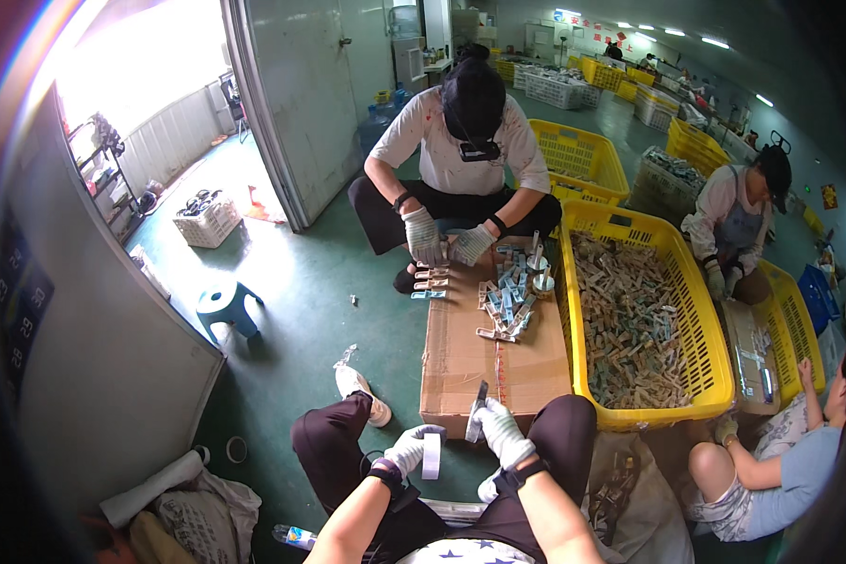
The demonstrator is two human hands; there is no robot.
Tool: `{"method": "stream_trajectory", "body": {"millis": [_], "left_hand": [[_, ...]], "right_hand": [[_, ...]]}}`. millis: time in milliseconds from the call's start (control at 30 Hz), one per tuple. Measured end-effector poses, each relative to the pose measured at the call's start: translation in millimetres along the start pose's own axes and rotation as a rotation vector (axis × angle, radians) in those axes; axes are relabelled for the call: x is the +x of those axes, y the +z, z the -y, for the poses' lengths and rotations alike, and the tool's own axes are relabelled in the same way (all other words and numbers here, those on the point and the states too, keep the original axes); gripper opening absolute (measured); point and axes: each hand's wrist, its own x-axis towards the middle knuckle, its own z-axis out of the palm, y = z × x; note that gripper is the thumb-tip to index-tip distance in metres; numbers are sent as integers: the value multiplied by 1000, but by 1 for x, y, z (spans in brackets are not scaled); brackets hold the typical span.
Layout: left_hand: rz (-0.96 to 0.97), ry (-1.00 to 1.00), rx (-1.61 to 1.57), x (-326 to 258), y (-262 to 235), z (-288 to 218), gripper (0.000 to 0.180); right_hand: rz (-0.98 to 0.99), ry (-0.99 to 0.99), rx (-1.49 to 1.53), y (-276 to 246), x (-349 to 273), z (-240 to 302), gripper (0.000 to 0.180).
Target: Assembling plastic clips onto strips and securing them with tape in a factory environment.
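Both my hands wear white gloves and are held over my lap, at the near edge of a cardboard box (456, 367). My left hand (406, 451) is closed on a pale, flat strip (431, 457) that hangs downward. In my right hand (503, 434) is a thin, dark grey object (477, 414), held upright; its kind is not clear. On the box lies a loose pile of blue and beige clothes pegs (509, 299). A short row of pegs (430, 282) sits at its far left edge, by the gloved hands (446, 242) of a person opposite me.
Right of the box stands a yellow basket (663, 414) full of pegs, with another yellow basket (583, 155) behind. Two more people sit at the right. A blue stool (227, 308) is at left, a bottle (294, 537) and white sacks (197, 517) at lower left.
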Motion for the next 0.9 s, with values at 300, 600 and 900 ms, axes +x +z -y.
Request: {"method": "stream_trajectory", "body": {"millis": [300,600,900], "left_hand": [[29,11,49,6,5,0,22],[-5,24,66,2,8,0,19],[-24,12,108,-1,11,-4,19]], "right_hand": [[82,237,784,-14,-60,-44,11],[-155,147,751,-25,-17,-83,17],[-267,87,550,-17,-25,-69,14]]}}
